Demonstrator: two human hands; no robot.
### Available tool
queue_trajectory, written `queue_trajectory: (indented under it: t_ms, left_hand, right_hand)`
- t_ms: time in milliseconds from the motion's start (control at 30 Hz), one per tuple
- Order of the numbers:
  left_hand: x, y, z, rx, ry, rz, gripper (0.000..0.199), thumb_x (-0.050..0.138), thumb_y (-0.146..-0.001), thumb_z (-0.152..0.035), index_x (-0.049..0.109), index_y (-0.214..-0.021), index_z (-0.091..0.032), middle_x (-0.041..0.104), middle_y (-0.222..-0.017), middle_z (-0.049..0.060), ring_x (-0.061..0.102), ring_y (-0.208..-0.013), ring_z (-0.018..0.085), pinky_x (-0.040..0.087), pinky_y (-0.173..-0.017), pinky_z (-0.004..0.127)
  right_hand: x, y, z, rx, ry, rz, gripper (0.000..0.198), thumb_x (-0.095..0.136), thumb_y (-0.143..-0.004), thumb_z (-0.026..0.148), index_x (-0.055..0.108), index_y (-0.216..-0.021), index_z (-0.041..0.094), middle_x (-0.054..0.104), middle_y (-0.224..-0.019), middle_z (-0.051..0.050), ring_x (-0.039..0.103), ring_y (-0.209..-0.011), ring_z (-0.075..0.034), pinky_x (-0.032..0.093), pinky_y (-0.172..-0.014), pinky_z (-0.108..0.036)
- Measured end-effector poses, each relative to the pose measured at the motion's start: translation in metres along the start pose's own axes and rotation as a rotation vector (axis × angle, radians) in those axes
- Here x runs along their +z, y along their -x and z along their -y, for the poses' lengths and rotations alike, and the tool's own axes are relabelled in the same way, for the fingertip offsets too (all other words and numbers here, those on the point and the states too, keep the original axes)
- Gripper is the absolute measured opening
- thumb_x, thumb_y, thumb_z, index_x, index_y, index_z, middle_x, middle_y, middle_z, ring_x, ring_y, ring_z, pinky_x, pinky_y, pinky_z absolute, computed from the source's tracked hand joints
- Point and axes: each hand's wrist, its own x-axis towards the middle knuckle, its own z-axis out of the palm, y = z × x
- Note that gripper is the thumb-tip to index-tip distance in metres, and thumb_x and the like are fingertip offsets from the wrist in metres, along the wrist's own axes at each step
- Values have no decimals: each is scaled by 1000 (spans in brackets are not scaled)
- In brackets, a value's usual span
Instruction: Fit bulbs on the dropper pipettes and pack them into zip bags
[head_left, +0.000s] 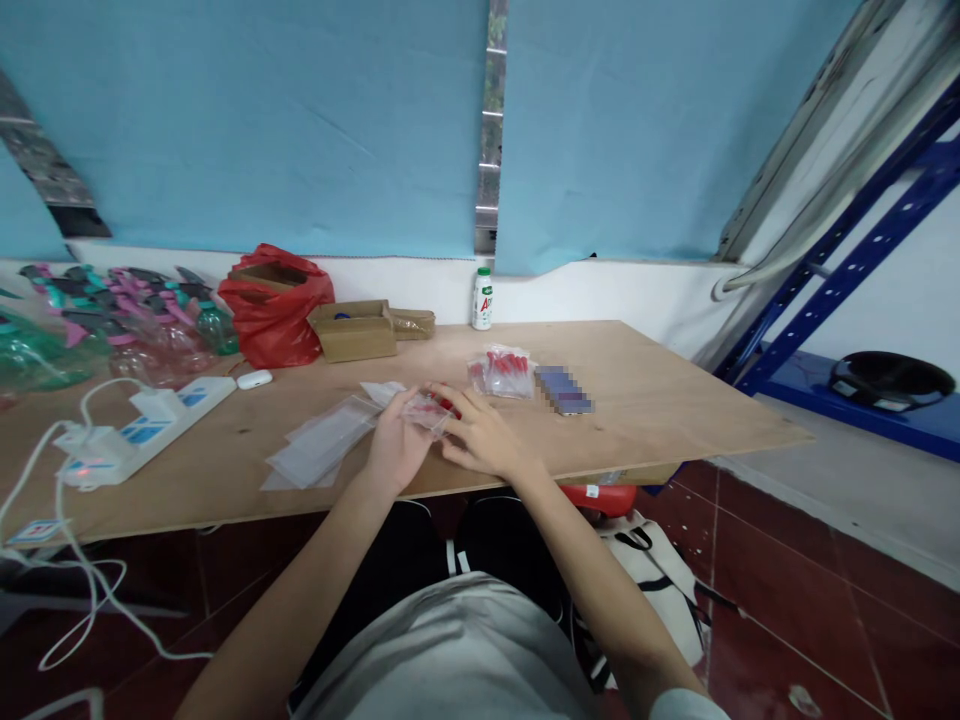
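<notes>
Both hands meet over the near edge of the wooden table. My left hand (399,440) is closed on a clear plastic bag (424,412). On the bag's other side, my right hand (480,430) has its fingers bent round the edge, with a small red item (448,404) showing by the fingertips. Whether that red item is inside the bag I cannot tell. Flat clear plastic bags (322,445) lie in a loose stack left of my left hand. Beyond my right hand rests a pile of filled clear bags (506,372) with red pieces in them.
A phone (564,390) lies to the right on the table (660,400). At the back stand a white bottle (482,300), a cardboard box (356,330) and a red plastic bag (277,310). Leftward are spray bottles (150,320) and a power strip (150,430) with trailing cables.
</notes>
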Motion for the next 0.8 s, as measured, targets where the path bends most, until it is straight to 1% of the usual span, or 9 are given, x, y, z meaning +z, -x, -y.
queue_trajectory:
  t_ms: [100, 200, 333, 433, 500, 567, 667, 733, 800]
  left_hand:
    - [-1, -1, 3, -1, -55, 36, 15, 57, -97, -16, 72, -95, -13, 77, -95, 8, 72, -82, 17, 58, -77, 29]
    - [-5, -4, 6, -2, -71, 47, 19, 54, -95, -12, 73, -92, -14, 76, -94, 7, 71, -83, 17, 58, -78, 29]
    - [-7, -4, 3, -44, -98, 61, 19, 55, -94, -11, 73, -92, -14, 75, -92, 7, 69, -78, 17, 57, -75, 29]
    - [-6, -3, -1, -60, -138, 68, 18, 57, -93, -11, 75, -95, -13, 76, -92, 7, 69, -77, 17, 57, -75, 30]
    - [-5, -3, -2, -72, -164, 68, 18, 58, -93, -12, 75, -96, -12, 76, -93, 8, 69, -78, 18, 57, -77, 31]
    - [-5, -3, -2, -99, -175, 69, 18, 58, -93, -12, 76, -99, -12, 77, -94, 9, 71, -81, 19, 57, -79, 32]
    - [-7, -5, 0, -130, -174, 74, 18, 58, -93, -12, 75, -98, -11, 79, -94, 10, 73, -84, 20, 56, -80, 31]
    - [-8, -6, 1, -125, -165, 70, 18, 57, -92, -12, 75, -96, -12, 79, -93, 10, 73, -82, 20, 57, -80, 31]
    - [-10, -7, 1, -103, -147, 48, 17, 57, -92, -12, 74, -94, -13, 79, -92, 9, 73, -81, 19, 57, -81, 31]
  right_hand:
    - [2, -1, 0, 16, -8, 9, 62, 64, -96, 19, 53, -157, 22, 40, -169, -17, 44, -149, -36, 44, -122, -59]
    - [4, 0, -2, 36, -12, 5, 68, 64, -97, 21, 46, -162, 21, 43, -166, -19, 48, -143, -36, 46, -120, -59]
    - [4, 1, -3, 24, -2, 15, 61, 65, -96, 20, 54, -156, 26, 42, -167, -15, 49, -142, -36, 46, -120, -59]
    - [5, 1, -2, 21, -2, 10, 60, 65, -95, 19, 55, -153, 25, 43, -165, -14, 48, -143, -35, 46, -121, -58]
    - [6, 1, -3, 32, -7, -10, 55, 64, -96, 20, 57, -150, 23, 47, -162, -16, 49, -142, -34, 47, -119, -57]
    - [7, 1, -4, 50, 2, -26, 43, 64, -98, 23, 62, -142, 20, 52, -157, -17, 51, -139, -34, 51, -115, -56]
    - [8, 1, -4, 83, 48, -38, 24, 64, -101, 28, 69, -122, 20, 56, -152, -17, 54, -133, -34, 56, -106, -53]
    - [7, 2, -3, 105, 75, -39, 18, 64, -102, 30, 70, -116, 21, 57, -150, -16, 55, -130, -34, 59, -100, -50]
    - [5, 2, -1, 119, 80, -34, 18, 63, -103, 30, 69, -117, 22, 57, -150, -15, 56, -128, -32, 60, -95, -47]
